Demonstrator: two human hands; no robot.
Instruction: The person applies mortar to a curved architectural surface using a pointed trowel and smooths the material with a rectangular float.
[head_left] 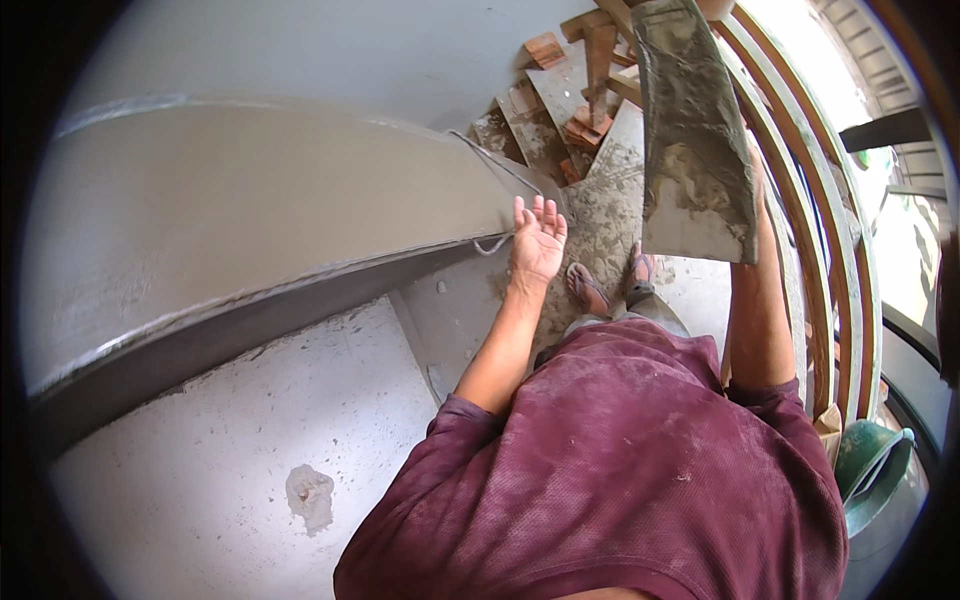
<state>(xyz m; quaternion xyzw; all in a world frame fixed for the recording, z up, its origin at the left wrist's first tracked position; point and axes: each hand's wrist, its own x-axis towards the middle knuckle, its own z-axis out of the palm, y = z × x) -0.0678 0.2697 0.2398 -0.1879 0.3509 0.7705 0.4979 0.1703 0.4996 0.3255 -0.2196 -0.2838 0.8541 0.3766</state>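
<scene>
My left hand (540,245) is raised near the end of a smooth, grey plastered ledge (290,190), palm up with the fingers apart and nothing in it. A bent metal rod (495,160) sticks out of that ledge close to my fingertips. On the right, a long flat board (695,130) smeared with wet grey mortar stands up in front of my right forearm (762,300). Only an edge of my right hand (754,170) shows beside the board; its fingers are mostly hidden behind it, and it appears to grip the board.
Mortar-splashed steps (545,125) lie ahead with loose reddish blocks (588,128) on them. Wooden rails (820,220) curve along my right side. A green bucket (868,465) is at the lower right. A lump of mortar (310,497) sticks to a white surface (220,450) at left.
</scene>
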